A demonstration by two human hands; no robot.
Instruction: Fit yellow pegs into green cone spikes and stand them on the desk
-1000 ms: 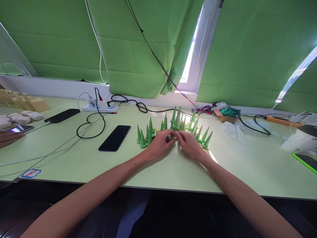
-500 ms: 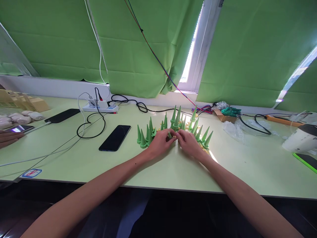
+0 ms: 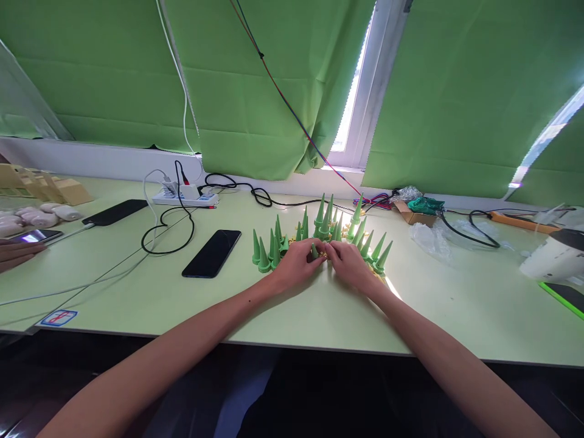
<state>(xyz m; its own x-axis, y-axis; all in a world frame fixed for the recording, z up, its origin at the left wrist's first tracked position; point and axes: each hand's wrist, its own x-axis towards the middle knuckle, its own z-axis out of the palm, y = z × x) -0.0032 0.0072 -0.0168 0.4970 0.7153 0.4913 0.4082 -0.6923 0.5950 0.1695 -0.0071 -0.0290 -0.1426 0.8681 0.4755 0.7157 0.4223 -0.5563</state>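
"Where's the green cone (image 3: 314, 250), and how does it point?"

"In the curl of the left hand (image 3: 296, 263), over the table (image 3: 283, 316): tip up, long axis nearly upright."

"And the right hand (image 3: 347, 263)?"

"Fingertips drawn in beside the left's, near a yellow bit (image 3: 323, 255); I can't tell if they pinch it."

"Containers?"

"A cardboard box (image 3: 413, 217), green plastic (image 3: 426, 205) at its top."

The green cone (image 3: 314, 250) in the left hand (image 3: 298, 261) now stands more upright.
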